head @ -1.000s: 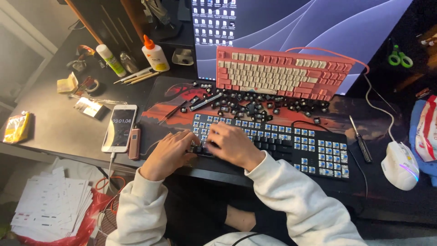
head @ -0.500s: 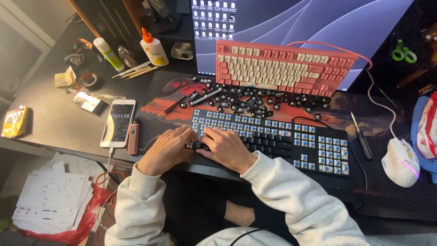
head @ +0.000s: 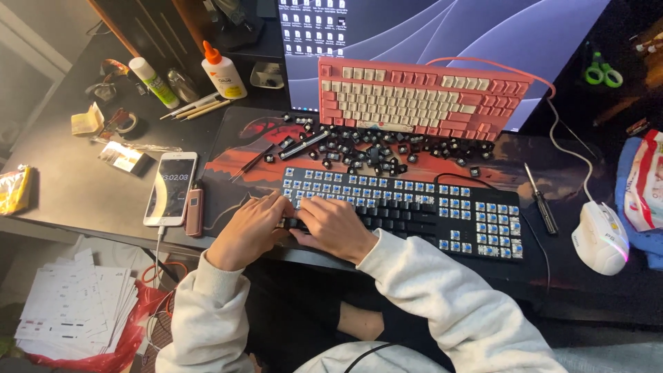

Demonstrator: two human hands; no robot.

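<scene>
A black keyboard [head: 442, 211] with most keycaps off and blue switches showing lies on the red desk mat [head: 238, 148]. Both my hands rest side by side on its lower left corner. My left hand [head: 252, 228] and my right hand [head: 335, 224] have their fingers curled down onto the black keycaps there; what is pinched between the fingers is hidden. A pile of loose black keycaps [head: 376, 148] lies just behind the keyboard. A pink and cream keyboard [head: 421, 100] leans against the monitor [head: 442, 31].
A phone [head: 171, 188] and a small brown device [head: 194, 207] lie left of the mat. Glue bottles [head: 222, 69], tape and brushes sit at the back left. A screwdriver [head: 541, 200], a white mouse [head: 602, 237] and a snack bag [head: 646, 179] are on the right. Paper stacks [head: 76, 311] lie on the floor.
Both hands stay on the keyboard's lower left corner, with only slight finger shifts. The view has tilted a little.
</scene>
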